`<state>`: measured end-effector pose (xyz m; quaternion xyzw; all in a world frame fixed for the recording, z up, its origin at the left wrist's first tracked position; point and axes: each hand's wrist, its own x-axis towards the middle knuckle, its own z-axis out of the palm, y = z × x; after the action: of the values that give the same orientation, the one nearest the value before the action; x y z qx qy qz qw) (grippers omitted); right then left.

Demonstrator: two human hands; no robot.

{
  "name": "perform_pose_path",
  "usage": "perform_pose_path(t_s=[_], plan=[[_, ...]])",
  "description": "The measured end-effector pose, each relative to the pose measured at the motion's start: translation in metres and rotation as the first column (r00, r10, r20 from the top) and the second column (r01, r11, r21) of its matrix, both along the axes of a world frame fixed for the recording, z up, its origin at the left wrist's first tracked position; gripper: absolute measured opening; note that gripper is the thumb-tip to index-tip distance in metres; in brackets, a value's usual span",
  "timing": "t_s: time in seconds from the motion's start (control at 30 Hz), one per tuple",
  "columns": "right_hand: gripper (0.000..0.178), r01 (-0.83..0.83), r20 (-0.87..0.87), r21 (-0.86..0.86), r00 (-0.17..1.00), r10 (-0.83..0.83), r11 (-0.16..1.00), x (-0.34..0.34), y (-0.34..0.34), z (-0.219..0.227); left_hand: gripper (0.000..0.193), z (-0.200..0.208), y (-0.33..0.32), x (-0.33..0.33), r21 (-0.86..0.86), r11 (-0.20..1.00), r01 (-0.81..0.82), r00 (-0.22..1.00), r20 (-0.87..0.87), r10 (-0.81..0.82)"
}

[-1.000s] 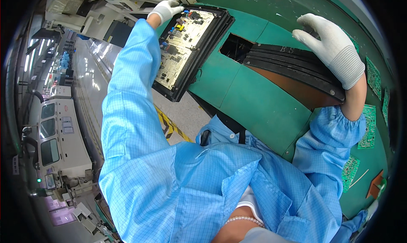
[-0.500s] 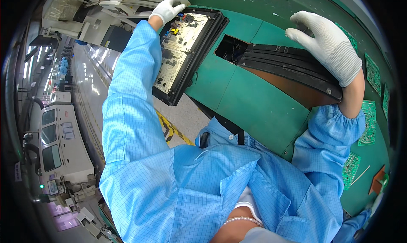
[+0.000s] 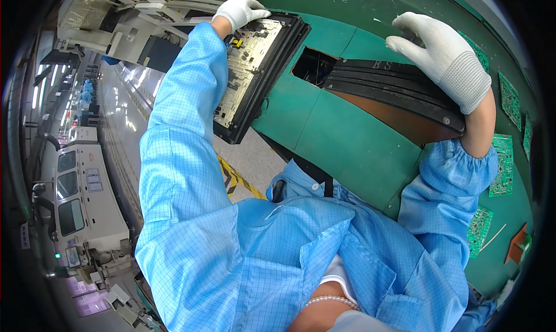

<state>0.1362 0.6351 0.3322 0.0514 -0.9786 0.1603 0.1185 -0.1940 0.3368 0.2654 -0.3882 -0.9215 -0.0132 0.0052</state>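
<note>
My left hand (image 3: 241, 12), in a white knit glove, is at the far end of a black carrier frame (image 3: 282, 49). Its fingers stretch rightward along that end, apart from the thumb, and partly cover the board. Inside the frame lies a pale circuit board (image 3: 255, 55) with dark and yellow components. My right hand (image 3: 443, 57), gloved the same way, hovers beyond the right part of a stack of black bars (image 3: 388, 87). Its thumb and curved fingers are apart, and I see nothing held between them.
Several green circuit boards (image 3: 503, 165) lie along the right side of the green work surface (image 3: 347, 141). A rectangular opening (image 3: 313, 65) sits left of the bars. White machine rails (image 3: 168, 8) stand at the far left, with yellow-black tape (image 3: 240, 178) on the floor below.
My left hand has moved right along the far end of the carrier frame, now covering more of the board. My right hand has shifted slightly left, still open.
</note>
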Motion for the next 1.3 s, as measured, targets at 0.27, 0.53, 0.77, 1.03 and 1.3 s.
perform_pose_path(t_s=[0.27, 0.53, 0.77, 1.03, 1.3], plan=[[0.041, -0.015, 0.006, -0.016, 1.000, 0.015, 1.000, -0.001, 0.002, -0.001, 0.050, -0.001, 0.016, 0.027, 0.193, 0.969, 0.152, 0.988, -0.045, -0.146], [0.042, -0.022, -0.023, 0.018, 0.999, 0.022, 1.000, -0.001, 0.001, -0.001, 0.054, -0.010, 0.019, 0.077, -0.114, 0.993, 0.001, 0.984, -0.176, -0.021], [0.042, -0.013, -0.017, 0.023, 1.000, 0.013, 1.000, -0.001, 0.002, -0.003, 0.059, -0.007, 0.027, 0.089, -0.124, 0.992, -0.025, 0.986, -0.168, 0.004], [0.043, -0.021, -0.033, 0.023, 0.999, 0.021, 1.000, -0.001, 0.003, -0.005, 0.054, -0.021, 0.025, 0.075, -0.075, 0.996, 0.043, 0.975, -0.214, -0.058], [0.043, -0.001, 0.018, 0.009, 1.000, 0.001, 1.000, -0.002, 0.001, -0.002, 0.049, -0.015, -0.006, 0.080, 0.197, 0.940, 0.280, 0.959, -0.092, -0.267]])
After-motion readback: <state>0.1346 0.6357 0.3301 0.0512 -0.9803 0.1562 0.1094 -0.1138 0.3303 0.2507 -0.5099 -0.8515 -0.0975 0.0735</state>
